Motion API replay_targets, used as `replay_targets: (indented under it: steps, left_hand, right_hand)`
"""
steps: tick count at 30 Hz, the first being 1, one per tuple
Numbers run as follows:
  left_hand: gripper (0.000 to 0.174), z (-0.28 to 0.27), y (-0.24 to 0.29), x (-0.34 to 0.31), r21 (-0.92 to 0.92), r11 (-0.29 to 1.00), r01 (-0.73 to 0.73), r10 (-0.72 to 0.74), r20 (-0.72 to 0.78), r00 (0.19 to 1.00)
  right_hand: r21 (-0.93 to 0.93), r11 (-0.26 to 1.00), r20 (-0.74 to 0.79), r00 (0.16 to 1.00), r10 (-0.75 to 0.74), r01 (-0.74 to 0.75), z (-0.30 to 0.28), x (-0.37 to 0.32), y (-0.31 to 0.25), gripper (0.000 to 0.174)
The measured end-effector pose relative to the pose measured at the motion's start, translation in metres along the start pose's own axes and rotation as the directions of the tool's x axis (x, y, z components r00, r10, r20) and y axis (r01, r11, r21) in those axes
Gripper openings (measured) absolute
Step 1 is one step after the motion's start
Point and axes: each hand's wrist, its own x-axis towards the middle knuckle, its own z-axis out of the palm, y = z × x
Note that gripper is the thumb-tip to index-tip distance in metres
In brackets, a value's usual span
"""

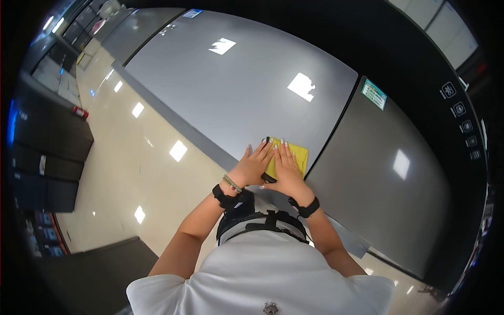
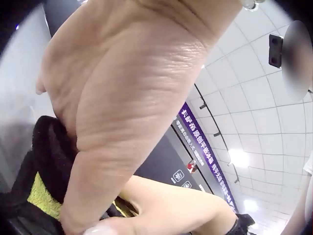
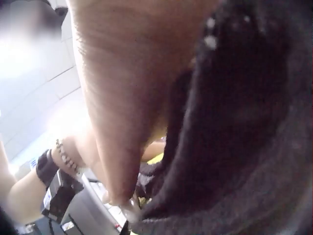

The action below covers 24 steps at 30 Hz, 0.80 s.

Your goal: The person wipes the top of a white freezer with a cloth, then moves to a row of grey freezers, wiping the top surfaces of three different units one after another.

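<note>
A folded yellow cloth [image 1: 300,156] with black edging lies against a glossy light-grey appliance door [image 1: 247,79], near its lower right part in the head view. My left hand [image 1: 251,169] rests on the cloth's left side, fingers extended. Beside it, my right hand [image 1: 288,176] presses flat on the middle of the cloth with straight fingers. In the left wrist view the black edging [image 2: 49,142] shows bunched by the left palm [image 2: 122,88]. Dark fabric [image 3: 239,122] fills much of the right wrist view, next to the right hand [image 3: 132,88].
A narrow gap separates a darker grey door [image 1: 383,173] on the right, which bears a green-and-white label [image 1: 374,94]. Dark appliances [image 1: 52,136] stand across the shiny tiled floor [image 1: 121,173] at left.
</note>
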Motion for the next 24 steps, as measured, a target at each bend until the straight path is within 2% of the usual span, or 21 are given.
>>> replay_targets:
  steps: [1, 3, 5, 9, 11, 14, 15, 16, 17, 19, 20, 23, 24]
  left_hand:
    - [0.104, -0.006, -0.007, 0.006, 0.002, 1.000, -0.025, 0.025, 0.008, 1.000]
    - [0.102, -0.016, -0.016, 0.023, 0.060, 0.995, -0.080, 0.073, 0.113, 0.991]
    - [0.104, -0.017, -0.027, 0.043, 0.094, 0.986, -0.135, 0.125, 0.111, 0.986]
    - [0.101, -0.018, -0.038, 0.088, 0.110, 0.981, -0.159, 0.153, 0.058, 0.986]
    - [0.096, -0.003, -0.047, 0.112, 0.275, 0.947, -0.168, 0.192, -0.061, 0.980]
    - [0.093, -0.022, -0.047, 0.115, 0.217, 0.952, -0.217, 0.226, -0.016, 0.974]
    - [0.093, -0.023, -0.047, 0.113, 0.169, 0.960, -0.223, 0.227, -0.008, 0.974]
    - [0.097, -0.023, -0.049, 0.112, 0.139, 0.961, -0.239, 0.245, -0.027, 0.969]
    - [0.097, -0.019, -0.051, 0.110, 0.141, 0.952, -0.273, 0.278, -0.019, 0.960]
    - [0.104, -0.011, -0.058, 0.107, 0.091, 0.950, -0.300, 0.307, -0.086, 0.948]
    - [0.105, -0.008, -0.059, 0.103, 0.131, 0.938, -0.321, 0.335, -0.095, 0.938]
    - [0.099, -0.017, -0.056, 0.060, 0.075, 0.905, -0.418, 0.423, -0.077, 0.903]
    - [0.098, -0.013, -0.056, 0.044, 0.040, 0.903, -0.428, 0.429, -0.122, 0.895]
  right_hand:
    - [0.001, 1.000, -0.010, 1.000, 0.024, -0.024, -0.003, 0.006, 0.005, 0.110]
    - [0.114, 0.993, 0.028, 0.999, 0.026, -0.029, -0.008, 0.017, 0.017, 0.108]
    - [0.118, 0.992, 0.021, 0.999, 0.047, -0.049, -0.011, 0.032, 0.031, 0.108]
    - [0.162, 0.970, 0.018, 0.983, 0.182, -0.182, -0.024, 0.060, 0.048, 0.108]
    - [0.189, 0.959, -0.034, 0.974, 0.223, -0.213, -0.022, 0.067, 0.061, 0.109]
    - [0.230, 0.945, -0.126, 0.956, 0.264, -0.231, -0.019, 0.067, 0.063, 0.109]
    - [0.250, 0.940, -0.172, 0.945, 0.277, -0.230, -0.016, 0.062, 0.060, 0.110]
    - [0.192, 0.939, -0.252, 0.911, 0.327, -0.284, -0.012, 0.056, 0.048, 0.104]
    - [0.195, 0.930, -0.266, 0.896, 0.356, -0.311, -0.002, 0.049, 0.042, 0.104]
    - [0.122, 0.907, -0.439, 0.797, 0.414, -0.404, 0.018, 0.037, 0.025, 0.095]
    - [0.067, 0.904, -0.475, 0.783, 0.402, -0.423, 0.027, 0.028, 0.010, 0.083]
    - [0.048, 0.882, -0.461, 0.773, 0.436, -0.469, 0.039, 0.004, -0.037, 0.081]
    - [0.044, 0.887, -0.448, 0.785, 0.428, -0.459, 0.042, -0.003, -0.051, 0.081]
